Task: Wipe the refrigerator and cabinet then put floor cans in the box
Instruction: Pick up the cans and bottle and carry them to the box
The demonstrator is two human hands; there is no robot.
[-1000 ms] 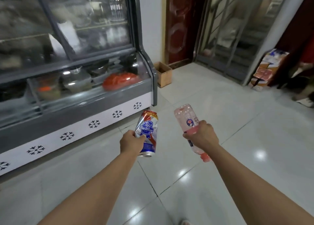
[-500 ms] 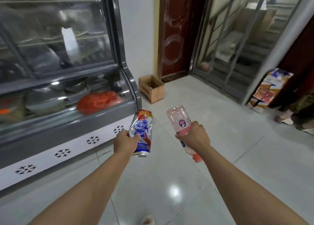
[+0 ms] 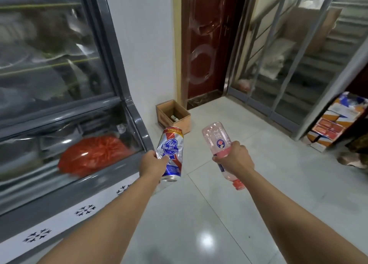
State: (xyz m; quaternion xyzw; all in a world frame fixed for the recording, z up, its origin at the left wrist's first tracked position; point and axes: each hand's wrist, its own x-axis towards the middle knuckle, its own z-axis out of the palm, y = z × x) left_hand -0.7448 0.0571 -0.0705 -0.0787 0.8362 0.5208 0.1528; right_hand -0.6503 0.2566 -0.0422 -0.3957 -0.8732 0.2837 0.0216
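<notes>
My left hand (image 3: 151, 165) grips a silver, blue and red beer can (image 3: 171, 152), held tilted with its open end toward me. A clear pink plastic bottle (image 3: 218, 142) is in my right hand (image 3: 234, 160), upside down, its red cap pointing at the floor. Ahead on the floor stands an open cardboard box (image 3: 184, 117) against the white wall, with one small can lying inside it. Both hands are held out in front of me, short of the box. The glass-fronted refrigerator display case (image 3: 137, 124) runs along my left.
A dark red door (image 3: 207, 44) is behind the box. Glass sliding doors (image 3: 298, 54) fill the right. Colourful flattened cartons (image 3: 334, 122) lean at the far right. Food trays and a red bag (image 3: 93, 156) sit inside the case. The floor is glossy pale tile.
The view has moved forward and the box has come nearer, its inside now visible. Both hands keep their hold on the can and the bottle.
</notes>
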